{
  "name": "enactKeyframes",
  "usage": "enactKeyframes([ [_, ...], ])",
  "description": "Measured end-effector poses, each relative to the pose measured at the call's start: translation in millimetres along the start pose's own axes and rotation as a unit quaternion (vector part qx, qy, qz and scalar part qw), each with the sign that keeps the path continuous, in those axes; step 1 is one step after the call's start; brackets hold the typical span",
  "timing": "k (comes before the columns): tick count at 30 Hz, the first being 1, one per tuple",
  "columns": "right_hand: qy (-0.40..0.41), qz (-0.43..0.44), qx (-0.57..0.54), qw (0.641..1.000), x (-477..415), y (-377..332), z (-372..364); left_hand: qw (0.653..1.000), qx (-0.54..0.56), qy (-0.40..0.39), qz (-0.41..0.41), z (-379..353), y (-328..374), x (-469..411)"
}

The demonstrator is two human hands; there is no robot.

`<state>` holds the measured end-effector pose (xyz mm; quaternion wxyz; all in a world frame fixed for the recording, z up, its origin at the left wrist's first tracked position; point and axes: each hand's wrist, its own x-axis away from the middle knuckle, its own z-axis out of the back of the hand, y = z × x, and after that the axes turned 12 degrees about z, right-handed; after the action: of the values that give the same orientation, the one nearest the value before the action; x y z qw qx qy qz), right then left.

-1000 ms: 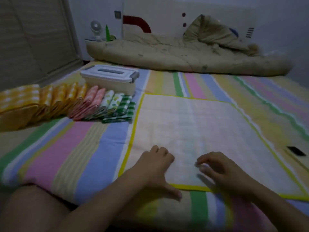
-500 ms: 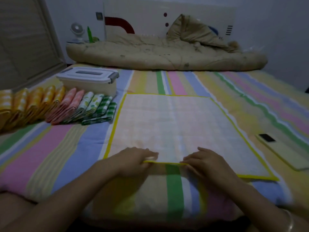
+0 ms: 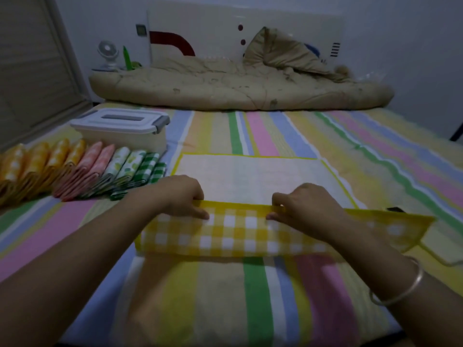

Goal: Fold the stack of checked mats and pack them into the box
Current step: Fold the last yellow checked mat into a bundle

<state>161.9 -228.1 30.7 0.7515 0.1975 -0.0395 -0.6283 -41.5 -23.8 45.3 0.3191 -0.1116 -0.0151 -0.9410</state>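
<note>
On bed [image 3: 250, 296], left hand [image 3: 180, 196], right hand [image 3: 308, 206] fingers [image 3: 200, 214] pinch checked mat [image 3: 238, 236] edge, now lifted

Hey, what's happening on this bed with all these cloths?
A person is folding a yellow checked mat on the striped bed sheet. The left hand and the right hand each pinch its near edge, which is turned over so the checked face shows in front of the pale underside. To the left, a row of folded mats lies next to a plastic box. Its lid is on, so the packing does not seem to have begun.
</note>
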Motion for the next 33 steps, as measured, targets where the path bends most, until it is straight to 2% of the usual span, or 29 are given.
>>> enactKeyframes([
  [3, 0.006, -0.054, 0.02, 0.998, -11, 10, -32, 0.998, -0.024, 0.048, 0.022, -16, -1, -17],
  [7, 0.0, -0.137, -0.015, 0.99, -13, 5, -68, 0.998, 0.035, 0.044, 0.027, -44, -10, -37],
  [11, 0.046, -0.201, -0.096, 0.974, -7, 2, -88, 0.992, 0.079, 0.094, 0.033, -75, -17, -50],
  [14, 0.089, -0.225, -0.136, 0.961, -6, 1, -98, 0.985, 0.125, 0.119, 0.03, -90, -23, -55],
  [21, 0.102, -0.231, -0.136, 0.958, -4, -8, -101, 0.968, 0.195, 0.157, 0.027, -105, -26, -54],
  [23, 0.073, -0.202, -0.181, 0.96, -9, -17, -91, 0.965, 0.204, 0.162, 0.022, -107, -25, -54],
  [26, -0.065, -0.146, -0.283, 0.946, -19, -39, -80, 0.966, 0.208, 0.153, 0.015, -105, -25, -52],
  [28, -0.12, -0.123, -0.269, 0.948, -19, -51, -83, 0.969, 0.177, 0.17, 0.012, -100, -21, -47],
  [31, -0.118, -0.122, -0.242, 0.955, -16, -57, -93, 0.956, 0.117, 0.267, -0.029, -98, 5, -37],
  [32, -0.118, -0.122, -0.234, 0.957, -16, -58, -96, 0.952, 0.127, 0.274, -0.041, -101, 20, -30],
  [33, -0.118, -0.121, -0.224, 0.96, -15, -59, -98, 0.958, 0.135, 0.246, -0.05, -106, 36, -24],
])
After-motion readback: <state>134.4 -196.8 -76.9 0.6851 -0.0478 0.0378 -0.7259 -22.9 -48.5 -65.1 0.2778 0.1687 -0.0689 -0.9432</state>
